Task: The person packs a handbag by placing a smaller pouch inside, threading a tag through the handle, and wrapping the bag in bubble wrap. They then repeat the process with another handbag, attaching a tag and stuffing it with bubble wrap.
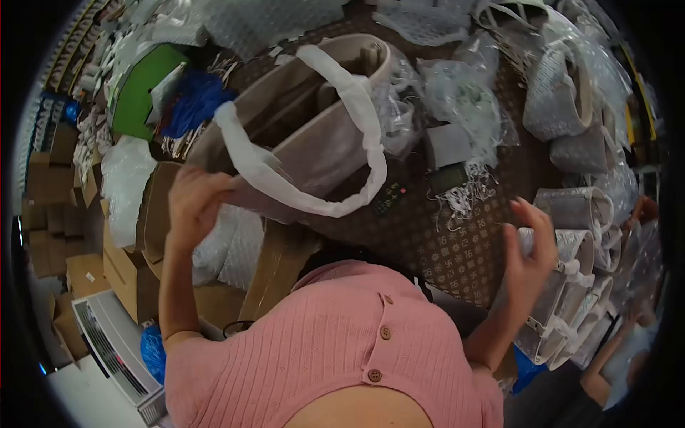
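Observation:
A taupe tote bag [314, 153] stands open on the patterned table cover, its divided inside showing. White protective wrap covers its handle [374, 135], which loops over the near side. My left hand [198, 203], slightly blurred, has its fingers closed at the bag's lower left edge. My right hand [531, 246] is raised off to the right, apart from the bag, thumb and forefinger spread with nothing visible between them. Between the bag and my right hand lie a heap of white strings [467, 196] and a dark item with green and red marks [387, 200].
Clear plastic wrapping [460, 89] and a grey box [448, 145] lie beyond the strings. Several more bags [560, 93] line the right side, where another person's arm [606, 364] shows. Cardboard boxes [128, 271] and a white appliance [118, 349] are on the left.

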Motion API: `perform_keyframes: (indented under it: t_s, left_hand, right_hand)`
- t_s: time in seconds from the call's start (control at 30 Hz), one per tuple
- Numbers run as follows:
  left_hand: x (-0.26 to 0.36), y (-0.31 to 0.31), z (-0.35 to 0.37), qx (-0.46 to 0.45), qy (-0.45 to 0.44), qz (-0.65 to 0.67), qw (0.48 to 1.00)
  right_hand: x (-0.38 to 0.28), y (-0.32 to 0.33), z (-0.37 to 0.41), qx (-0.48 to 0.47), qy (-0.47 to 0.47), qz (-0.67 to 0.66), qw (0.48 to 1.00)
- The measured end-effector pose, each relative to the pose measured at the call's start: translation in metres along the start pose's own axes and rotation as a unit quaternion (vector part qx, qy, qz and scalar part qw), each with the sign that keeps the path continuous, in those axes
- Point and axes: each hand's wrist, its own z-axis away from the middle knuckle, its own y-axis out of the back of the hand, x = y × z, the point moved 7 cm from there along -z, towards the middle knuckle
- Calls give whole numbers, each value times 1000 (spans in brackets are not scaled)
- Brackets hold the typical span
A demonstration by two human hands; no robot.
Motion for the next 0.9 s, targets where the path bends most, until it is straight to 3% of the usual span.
perform_keyframes:
  t_s: [0.07,0.2,0.23,0.33,0.37,0.4,0.43,0.47,0.5,0.53,0.57,0.6,0.63,0.67,0.7,0.73,0.77,0.8,0.83,0.9]
  left_hand:
    - [-13,-15,43,-10,32,3,999]
    - [-40,-30,105,-83,69,8,994]
    - [-48,-33,115,-101,84,8,991]
    - [-52,-21,109,-51,135,64,987]
    - [-50,-17,99,-49,139,72,986]
    - [-42,-7,82,-21,88,50,995]
    - [-36,-2,71,8,37,28,999]
    - [-40,-6,65,14,41,34,998]
    - [-36,-21,60,-67,-29,41,996]
    - [-32,-34,59,-147,-101,47,983]
    - [-38,-24,50,-133,-106,128,977]
    - [-49,-19,45,-129,-107,133,977]
    - [-74,-1,38,-26,-24,271,962]
    - [-103,8,36,74,60,400,912]
    - [-141,-1,37,134,216,513,820]
    - [-174,-20,44,185,364,600,688]
    - [-206,-47,44,150,425,592,668]
    - [-229,-79,50,116,485,580,645]
    - [-230,-98,52,116,485,583,642]
    - [-208,-160,67,-190,536,492,659]
  right_hand:
    - [-74,-83,-20,-112,227,-10,967]
    - [-123,-224,21,-381,349,31,856]
    - [-129,-241,35,-323,421,94,842]
    - [-118,-277,48,-281,457,152,830]
    - [-116,-280,42,-250,435,102,859]
    - [-119,-280,41,-255,435,108,857]
    - [-116,-285,40,-318,408,148,843]
    - [-113,-286,39,-379,379,188,823]
    - [-122,-275,32,-383,380,194,819]
    - [-132,-263,26,-459,365,201,785]
    - [-144,-250,16,-530,348,208,745]
    - [-175,-227,-8,-539,326,123,767]
    - [-204,-209,-31,-543,298,36,784]
    - [-222,-191,-60,-438,240,-95,861]
    - [-228,-172,-85,-313,176,-220,907]
    - [-227,-171,-103,-233,107,-221,941]
    - [-223,-176,-119,-151,39,-220,963]
    - [-211,-213,-123,-267,39,-106,957]
    - [-191,-251,-118,-378,39,9,925]
    - [-174,-316,-86,-522,142,300,786]
